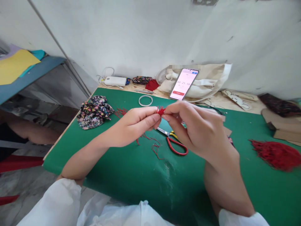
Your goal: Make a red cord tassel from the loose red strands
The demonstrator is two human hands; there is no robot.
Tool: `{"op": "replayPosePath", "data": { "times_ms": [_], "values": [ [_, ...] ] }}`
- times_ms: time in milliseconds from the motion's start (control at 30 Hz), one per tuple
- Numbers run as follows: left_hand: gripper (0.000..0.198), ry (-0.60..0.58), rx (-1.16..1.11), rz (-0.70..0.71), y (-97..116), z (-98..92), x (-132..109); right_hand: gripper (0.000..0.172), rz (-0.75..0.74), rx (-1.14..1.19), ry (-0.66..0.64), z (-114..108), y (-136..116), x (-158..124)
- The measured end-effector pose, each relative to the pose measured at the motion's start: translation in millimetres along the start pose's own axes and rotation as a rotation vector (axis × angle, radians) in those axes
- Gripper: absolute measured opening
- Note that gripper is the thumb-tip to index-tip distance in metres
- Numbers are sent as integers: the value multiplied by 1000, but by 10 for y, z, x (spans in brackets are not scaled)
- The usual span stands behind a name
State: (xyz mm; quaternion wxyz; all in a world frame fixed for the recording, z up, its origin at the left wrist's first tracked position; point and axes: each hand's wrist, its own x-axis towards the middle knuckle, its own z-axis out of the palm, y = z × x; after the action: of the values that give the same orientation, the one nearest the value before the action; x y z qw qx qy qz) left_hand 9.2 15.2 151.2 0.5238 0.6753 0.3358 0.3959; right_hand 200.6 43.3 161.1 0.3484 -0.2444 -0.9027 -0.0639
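Note:
A small bundle of red thread (161, 110) sticks up between my two hands above the green mat. My left hand (138, 122) pinches the bundle between thumb and forefinger. From the right, the thumb and forefinger of my right hand (197, 125) are closed at the bundle's edge; they seem to grip its strands, though the exact hold is partly hidden. Beneath the hands lie scissors (176, 147) with red and yellow handles, partly covered by my right hand. Loose red threads (155, 149) are scattered beside them.
A floral cloth (95, 113) lies at the left, a clear tape ring (145, 100) at the back. A phone (184, 84) showing a timer leans against a cream bag (209, 81). Red thread is heaped in a pile (277, 155) at right. Another person's leg (39, 127) shows at left.

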Motion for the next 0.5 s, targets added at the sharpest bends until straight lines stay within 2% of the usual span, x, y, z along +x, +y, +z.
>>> {"op": "replayPosePath", "data": {
  "times_ms": [133, 233, 267, 400, 500],
  "values": [
    [33, 41, 68, 4, 6, -70, -17, 13, 89, 188, -24, 120, 64, 23],
    [34, 74, 46, 0, 31, -124, -37, 19, 155, 333, -77, 360, 160, 41],
    [34, 80, 21, -4, 43, -136, -43, 22, 172, 324, -131, 473, 190, 42],
    [33, 91, -37, -8, 82, -156, -50, 31, 291, 72, -527, 1010, 250, -8],
    [35, 113, -42, 4, 90, -152, -47, 33, 317, 30, -586, 1362, 248, -96]
  ]
}}
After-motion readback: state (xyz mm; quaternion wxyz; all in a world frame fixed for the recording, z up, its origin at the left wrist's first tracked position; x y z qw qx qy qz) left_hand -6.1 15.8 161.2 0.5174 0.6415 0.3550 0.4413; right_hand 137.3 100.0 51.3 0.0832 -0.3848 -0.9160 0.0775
